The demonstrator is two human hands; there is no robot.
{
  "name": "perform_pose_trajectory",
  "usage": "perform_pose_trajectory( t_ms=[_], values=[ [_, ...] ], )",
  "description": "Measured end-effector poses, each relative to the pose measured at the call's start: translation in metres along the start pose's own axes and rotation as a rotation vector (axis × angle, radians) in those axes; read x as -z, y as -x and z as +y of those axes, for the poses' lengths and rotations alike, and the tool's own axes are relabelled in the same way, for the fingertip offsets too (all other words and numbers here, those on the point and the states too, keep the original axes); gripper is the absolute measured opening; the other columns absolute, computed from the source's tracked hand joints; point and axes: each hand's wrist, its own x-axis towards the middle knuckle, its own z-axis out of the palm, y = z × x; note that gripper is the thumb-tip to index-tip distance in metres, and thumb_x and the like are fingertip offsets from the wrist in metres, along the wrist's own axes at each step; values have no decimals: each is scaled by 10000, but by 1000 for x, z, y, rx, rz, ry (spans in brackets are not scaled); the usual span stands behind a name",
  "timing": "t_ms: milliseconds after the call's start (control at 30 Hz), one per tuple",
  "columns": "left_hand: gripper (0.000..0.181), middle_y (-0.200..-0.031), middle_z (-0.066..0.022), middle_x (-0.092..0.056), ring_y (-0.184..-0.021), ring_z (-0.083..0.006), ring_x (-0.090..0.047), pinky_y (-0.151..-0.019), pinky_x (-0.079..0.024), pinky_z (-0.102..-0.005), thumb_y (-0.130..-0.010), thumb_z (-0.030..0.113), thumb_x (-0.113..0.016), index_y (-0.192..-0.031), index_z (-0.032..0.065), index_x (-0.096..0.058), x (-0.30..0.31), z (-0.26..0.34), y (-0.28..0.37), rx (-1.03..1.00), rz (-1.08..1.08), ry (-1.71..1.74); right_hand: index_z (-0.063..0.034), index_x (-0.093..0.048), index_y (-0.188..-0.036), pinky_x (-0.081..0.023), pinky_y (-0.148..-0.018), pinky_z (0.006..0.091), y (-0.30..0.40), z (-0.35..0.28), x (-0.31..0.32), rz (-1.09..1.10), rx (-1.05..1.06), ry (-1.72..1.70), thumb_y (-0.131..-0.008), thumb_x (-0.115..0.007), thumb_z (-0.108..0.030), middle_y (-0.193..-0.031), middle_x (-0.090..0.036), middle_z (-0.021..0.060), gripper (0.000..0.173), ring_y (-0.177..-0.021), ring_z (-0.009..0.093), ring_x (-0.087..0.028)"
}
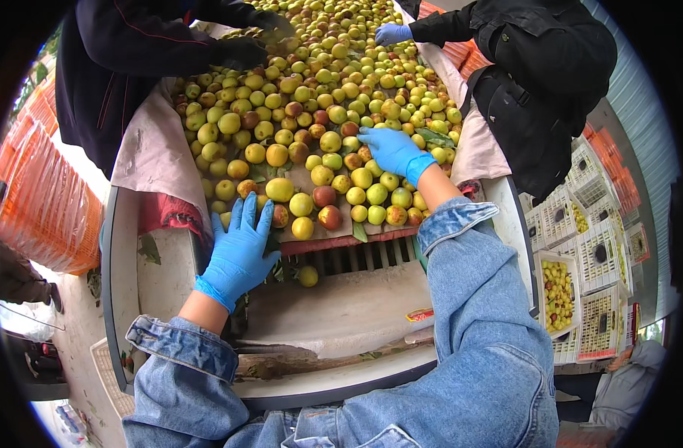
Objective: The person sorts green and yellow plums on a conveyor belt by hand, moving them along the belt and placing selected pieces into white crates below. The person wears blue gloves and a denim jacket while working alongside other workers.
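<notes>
A thick layer of yellow-green jujubes (333, 115), some blushed red-brown, covers the cloth-lined sorting table (350, 179) before me. My left hand (241, 246), in a blue disposable glove, lies palm down at the near left edge of the fruit. Its fingers are spread and the fingertips touch or nearly touch a few jujubes. Gloved the same way, my right hand (394, 148) reaches over the fruit on the right, palm down with fingers pointing left. Its palm side is hidden, so a fruit under it cannot be made out. One loose jujube (308, 276) sits below the table's red front edge, by a slatted grate (369, 255).
Two people in dark clothes flank the table; one's dark gloves (246, 50) and the other's blue-gloved hand (393, 34) are at the fruit. Orange crates (50, 196) are stacked left. White crates of jujubes (558, 294) stand right. A green leaf (359, 232) lies at the front edge.
</notes>
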Motion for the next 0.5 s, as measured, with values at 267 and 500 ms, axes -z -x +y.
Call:
perform_pose_trajectory(
  t_ms=[267, 500],
  values=[
    [807, -1474, -236, -195, -1355, -399, -231, -1019, -258, -634, -769, 336, -680, -1422, 80, -279, 1, -2, 2, -22, 18, -7, -199, -556, -1231, -449, -938, 416, -42, -17, 2, 116, -182, -179, -842, -610, -258, -1145, -598, 156, 398, -1050, 329, -572],
    [807, -1460, -232, -229, -1340, -394, -256, -1015, -215, -666, -760, 341, -680, -1422, 96, -288, -5, -5, 2, -21, 37, 20, -111, -621, -1094, -475, -878, 379, -38, -16, 14, -56, -124, -318, -749, -705, -275, -1067, -643, 141, 391, -985, 312, -611]
  ],
)
